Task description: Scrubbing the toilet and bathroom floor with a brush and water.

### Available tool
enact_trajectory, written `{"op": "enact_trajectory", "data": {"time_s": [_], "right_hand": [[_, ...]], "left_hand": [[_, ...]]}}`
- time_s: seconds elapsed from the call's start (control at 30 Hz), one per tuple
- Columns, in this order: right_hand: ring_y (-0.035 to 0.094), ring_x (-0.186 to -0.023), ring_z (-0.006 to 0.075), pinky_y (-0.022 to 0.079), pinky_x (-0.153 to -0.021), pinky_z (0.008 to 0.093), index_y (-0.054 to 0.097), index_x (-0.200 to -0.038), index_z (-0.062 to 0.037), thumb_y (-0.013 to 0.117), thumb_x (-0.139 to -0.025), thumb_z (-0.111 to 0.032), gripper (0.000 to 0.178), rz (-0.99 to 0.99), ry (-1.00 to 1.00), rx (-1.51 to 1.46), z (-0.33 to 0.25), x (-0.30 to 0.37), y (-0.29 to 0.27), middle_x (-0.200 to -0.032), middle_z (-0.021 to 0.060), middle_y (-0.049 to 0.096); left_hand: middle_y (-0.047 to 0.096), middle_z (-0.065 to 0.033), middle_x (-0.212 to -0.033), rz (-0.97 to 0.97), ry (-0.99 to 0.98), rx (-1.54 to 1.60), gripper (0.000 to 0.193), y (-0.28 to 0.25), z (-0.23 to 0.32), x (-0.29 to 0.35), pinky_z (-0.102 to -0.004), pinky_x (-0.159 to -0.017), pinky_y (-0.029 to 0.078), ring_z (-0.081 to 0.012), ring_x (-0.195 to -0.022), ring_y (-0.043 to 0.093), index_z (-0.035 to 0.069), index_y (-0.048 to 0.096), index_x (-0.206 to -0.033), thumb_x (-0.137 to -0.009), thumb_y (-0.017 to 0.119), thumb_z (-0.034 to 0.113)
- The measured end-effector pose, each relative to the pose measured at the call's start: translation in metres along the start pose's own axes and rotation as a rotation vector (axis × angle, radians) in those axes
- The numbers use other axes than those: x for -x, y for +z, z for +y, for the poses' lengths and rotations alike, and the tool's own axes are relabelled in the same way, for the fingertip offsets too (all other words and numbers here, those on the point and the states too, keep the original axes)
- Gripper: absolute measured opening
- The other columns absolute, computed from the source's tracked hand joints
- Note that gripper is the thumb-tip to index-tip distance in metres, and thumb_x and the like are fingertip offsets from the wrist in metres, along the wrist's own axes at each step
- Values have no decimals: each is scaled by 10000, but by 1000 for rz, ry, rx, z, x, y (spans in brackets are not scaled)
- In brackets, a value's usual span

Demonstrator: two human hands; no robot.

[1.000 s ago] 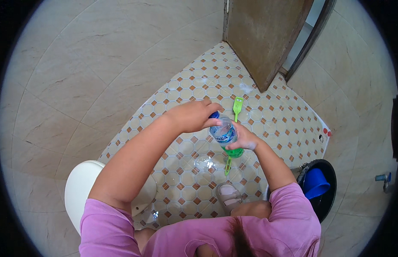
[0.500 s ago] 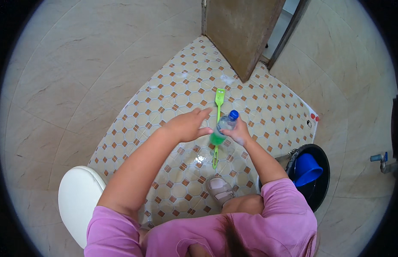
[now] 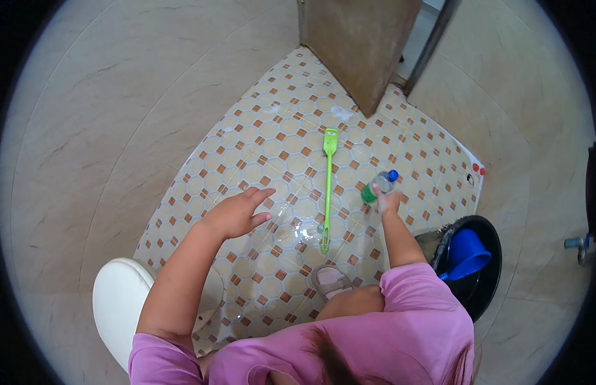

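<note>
Taking directions from the middle of the view, the right hand [image 3: 389,201] is near 3 o'clock, clamped on a clear plastic bottle [image 3: 383,182] with its thumb along the side; part of this grip is blurred and its other fingers are hard to make out. The bottle leans, its blue cap [image 3: 393,174] pointing between 1 and 2 o'clock and green liquid [image 3: 368,194] at its lower end. Whether its base touches the tiled floor [image 3: 272,151] cannot be told.

The left hand [image 3: 237,213] is between 8 and 9 o'clock, its thumb and fingers apart, above the floor. The two hands are well apart.

Between them a bright green long-handled brush [image 3: 328,183] lies on the floor, broad end toward 12 o'clock, looped end toward 6. Just below that loop is a sandalled foot [image 3: 330,281].

A black bucket [image 3: 494,282] stands at 4 o'clock with a blue dipper [image 3: 468,252] in it, a white toilet lid [image 3: 121,305] at 8, and a brown door [image 3: 362,51] near 1.
</note>
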State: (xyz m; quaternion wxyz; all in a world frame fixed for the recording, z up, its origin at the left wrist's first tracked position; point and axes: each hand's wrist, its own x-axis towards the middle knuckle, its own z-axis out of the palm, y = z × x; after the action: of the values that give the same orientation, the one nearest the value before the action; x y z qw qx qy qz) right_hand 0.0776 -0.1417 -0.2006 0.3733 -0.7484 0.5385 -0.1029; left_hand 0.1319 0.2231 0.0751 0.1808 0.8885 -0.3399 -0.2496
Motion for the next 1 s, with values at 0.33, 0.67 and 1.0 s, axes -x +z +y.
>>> {"op": "enact_trajectory", "data": {"time_s": [0.33,0.67,1.0], "right_hand": [[553,-839,305,446,-706,338,406,-1001,130,570,-648,-468,713,-865,-454,725,-12,103,85,-923,255,530],[502,-875,387,385,-753,431,415,-979,4,299,-822,-266,333,-455,-491,421,-108,123,87,-906,245,533],[551,-733,358,436,-637,457,293,-1197,-121,234,-844,-264,386,-670,-1268,1059,-201,206,138,-786,200,571]], "left_hand": [[487,-131,-1004,31,-321,13,396,-3,-72,104,-361,-754,408,-274,-890,510,97,406,-1137,-791,486,272],[521,-121,-977,321,-407,213,363,-10,-99,146,-339,-731,418,-254,-841,528,99,443,-1110,-778,506,233],[549,-148,-911,453,-374,394,384,10,-127,159,-349,-713,419,-294,-827,526,87,419,-1121,-774,498,231]]}}
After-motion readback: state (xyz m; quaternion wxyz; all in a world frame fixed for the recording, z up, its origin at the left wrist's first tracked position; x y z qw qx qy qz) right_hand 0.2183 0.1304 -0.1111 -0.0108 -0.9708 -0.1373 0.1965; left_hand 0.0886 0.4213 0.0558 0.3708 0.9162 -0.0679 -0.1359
